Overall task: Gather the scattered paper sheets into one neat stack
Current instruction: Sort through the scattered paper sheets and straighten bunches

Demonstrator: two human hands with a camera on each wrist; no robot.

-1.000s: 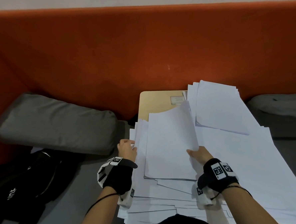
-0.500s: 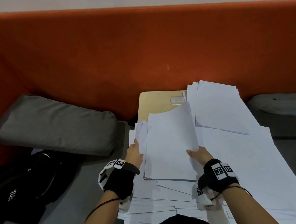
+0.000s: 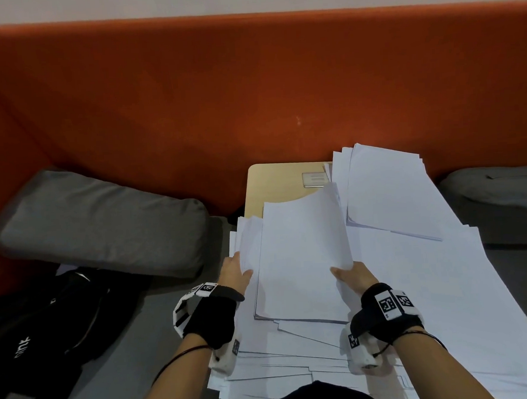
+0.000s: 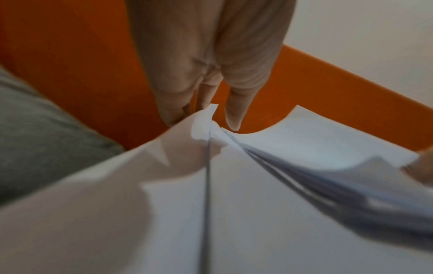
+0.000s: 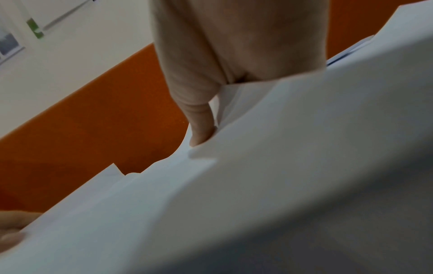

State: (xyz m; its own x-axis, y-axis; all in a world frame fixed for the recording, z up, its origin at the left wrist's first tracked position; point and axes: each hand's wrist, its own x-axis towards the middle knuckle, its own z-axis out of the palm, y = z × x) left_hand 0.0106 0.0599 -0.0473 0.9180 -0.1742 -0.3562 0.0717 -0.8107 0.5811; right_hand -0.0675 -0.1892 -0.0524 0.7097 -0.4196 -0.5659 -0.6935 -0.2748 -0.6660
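Note:
White paper sheets cover a small wooden table (image 3: pixel 275 187). A thick bundle of sheets (image 3: pixel 303 258) is lifted and bowed between my hands at the centre. My left hand (image 3: pixel 235 272) grips its left edge along with a few offset sheets, thumb on top. My right hand (image 3: pixel 351 275) grips the right edge, thumb on top and fingers hidden underneath. In the left wrist view the fingers (image 4: pixel 234 111) reach down to the paper's edge. A second pile (image 3: pixel 388 191) lies at the back right. Loose sheets (image 3: pixel 281 361) fan out at the front, and more (image 3: pixel 441 305) spread to the right.
An orange padded backrest (image 3: pixel 249 92) stands right behind the table. A grey cushion (image 3: pixel 103 224) and a black bag (image 3: pixel 42 330) lie on the seat to the left. Another grey cushion (image 3: pixel 503 200) lies to the right. A small clear card (image 3: pixel 315 177) sits on the bare wood.
My left hand has shifted right from the outer loose sheets to the bundle's left edge, and its thumb now lies on the paper. The right hand has held still.

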